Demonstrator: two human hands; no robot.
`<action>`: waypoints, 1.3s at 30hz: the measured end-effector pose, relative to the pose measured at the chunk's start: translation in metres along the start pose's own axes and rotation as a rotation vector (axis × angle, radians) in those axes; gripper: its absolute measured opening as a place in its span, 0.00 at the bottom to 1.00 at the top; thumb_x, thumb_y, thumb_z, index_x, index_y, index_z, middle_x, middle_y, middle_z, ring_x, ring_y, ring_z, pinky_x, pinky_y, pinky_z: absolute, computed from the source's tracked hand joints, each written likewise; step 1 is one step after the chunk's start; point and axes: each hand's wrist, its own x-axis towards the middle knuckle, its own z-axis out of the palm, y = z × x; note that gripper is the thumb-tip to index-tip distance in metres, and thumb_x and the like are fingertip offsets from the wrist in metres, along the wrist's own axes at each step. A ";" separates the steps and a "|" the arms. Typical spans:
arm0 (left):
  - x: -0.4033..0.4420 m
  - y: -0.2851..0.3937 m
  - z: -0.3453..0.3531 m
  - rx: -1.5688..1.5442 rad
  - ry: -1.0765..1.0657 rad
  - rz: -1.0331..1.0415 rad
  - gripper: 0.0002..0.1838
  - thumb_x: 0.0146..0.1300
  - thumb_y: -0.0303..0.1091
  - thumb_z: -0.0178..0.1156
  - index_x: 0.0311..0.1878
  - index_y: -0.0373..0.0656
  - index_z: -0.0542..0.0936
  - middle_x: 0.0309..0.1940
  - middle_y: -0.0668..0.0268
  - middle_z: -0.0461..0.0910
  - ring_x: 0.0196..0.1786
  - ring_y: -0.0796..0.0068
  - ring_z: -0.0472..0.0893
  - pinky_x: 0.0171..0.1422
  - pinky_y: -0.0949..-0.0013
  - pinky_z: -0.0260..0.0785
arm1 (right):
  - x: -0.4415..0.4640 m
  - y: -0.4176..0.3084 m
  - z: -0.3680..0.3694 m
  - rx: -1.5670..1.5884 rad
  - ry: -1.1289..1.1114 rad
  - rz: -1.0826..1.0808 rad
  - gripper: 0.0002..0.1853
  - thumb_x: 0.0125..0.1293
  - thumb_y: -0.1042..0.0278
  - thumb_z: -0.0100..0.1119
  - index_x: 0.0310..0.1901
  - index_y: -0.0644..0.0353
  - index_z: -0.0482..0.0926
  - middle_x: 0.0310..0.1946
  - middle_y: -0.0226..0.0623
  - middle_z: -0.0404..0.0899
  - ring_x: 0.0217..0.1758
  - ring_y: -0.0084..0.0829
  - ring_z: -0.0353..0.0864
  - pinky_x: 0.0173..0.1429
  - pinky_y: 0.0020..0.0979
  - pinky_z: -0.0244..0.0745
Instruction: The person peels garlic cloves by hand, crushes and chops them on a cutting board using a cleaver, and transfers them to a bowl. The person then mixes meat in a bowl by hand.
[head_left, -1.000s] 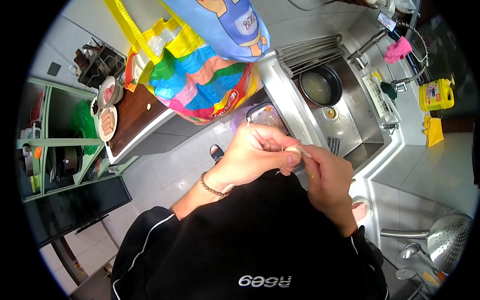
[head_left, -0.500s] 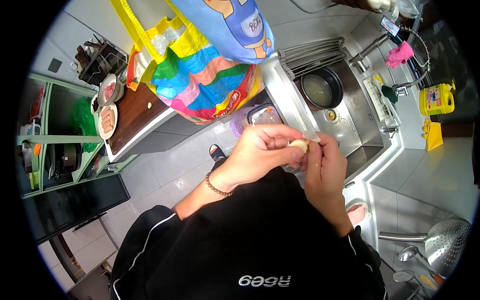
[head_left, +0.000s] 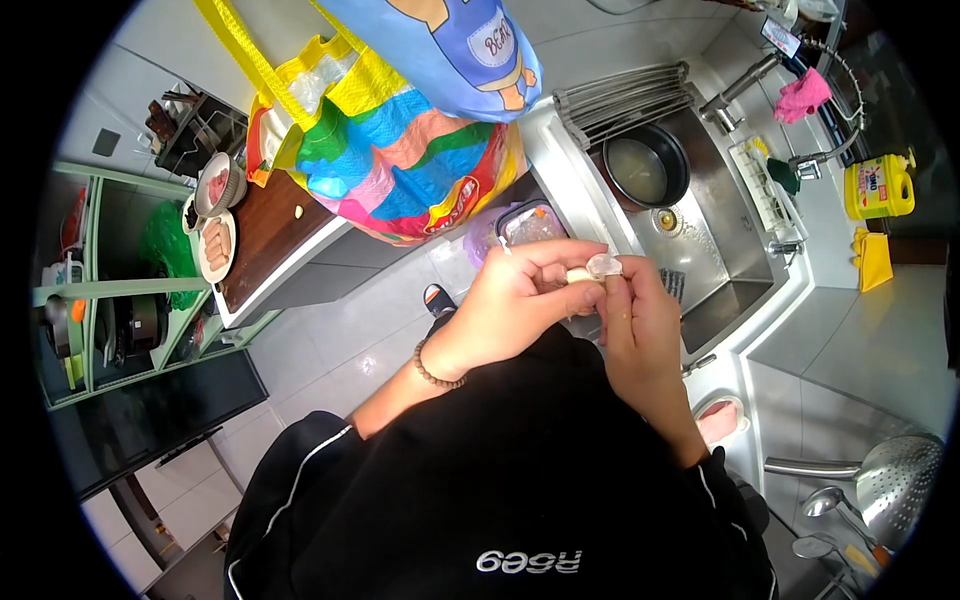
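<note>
A small pale garlic clove [head_left: 580,274] is pinched between the thumb and fingers of my left hand [head_left: 510,308], which comes in from the left with a beaded bracelet on its wrist. Touching the clove from the other side, my right hand [head_left: 643,345] has its thumb and index finger closed on a thin whitish piece of skin [head_left: 604,265]. Both hands meet in front of my chest. Below them, near the sink cabinet, a purple-lined bin [head_left: 483,238] is partly covered by my left hand.
A metal sink [head_left: 716,290] holds a dark pot [head_left: 680,172] at the right. Colourful bags [head_left: 385,150] hang over a brown counter [head_left: 265,240] with a plate of sausages [head_left: 232,262] and a bowl [head_left: 233,190]. Another clove [head_left: 298,212] lies there.
The skin has lifted and shifted over the clove between my fingertips. My hands have turned a little and stay together; the view has shifted slightly.
</note>
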 end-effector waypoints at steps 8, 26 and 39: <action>0.000 -0.001 -0.010 0.027 -0.023 -0.044 0.13 0.62 0.17 0.68 0.49 0.32 0.80 0.39 0.64 0.86 0.39 0.79 0.86 0.45 0.76 0.79 | 0.008 0.014 -0.010 -0.023 0.047 0.043 0.10 0.79 0.67 0.49 0.49 0.66 0.73 0.27 0.46 0.82 0.27 0.40 0.83 0.32 0.38 0.72; 0.027 -0.040 -0.022 0.863 0.171 0.393 0.12 0.54 0.24 0.76 0.40 0.36 0.85 0.34 0.64 0.86 0.33 0.75 0.85 0.39 0.74 0.78 | 0.024 0.056 -0.014 -0.126 -0.047 -0.138 0.07 0.71 0.72 0.59 0.45 0.65 0.83 0.35 0.48 0.84 0.36 0.47 0.84 0.39 0.39 0.76; 0.018 -0.012 -0.004 1.076 0.047 0.744 0.11 0.53 0.23 0.76 0.38 0.38 0.84 0.35 0.62 0.84 0.32 0.64 0.84 0.33 0.67 0.76 | 0.010 0.032 -0.024 -0.407 -0.028 -0.456 0.07 0.63 0.76 0.66 0.40 0.60 0.78 0.29 0.39 0.78 0.29 0.44 0.81 0.30 0.39 0.73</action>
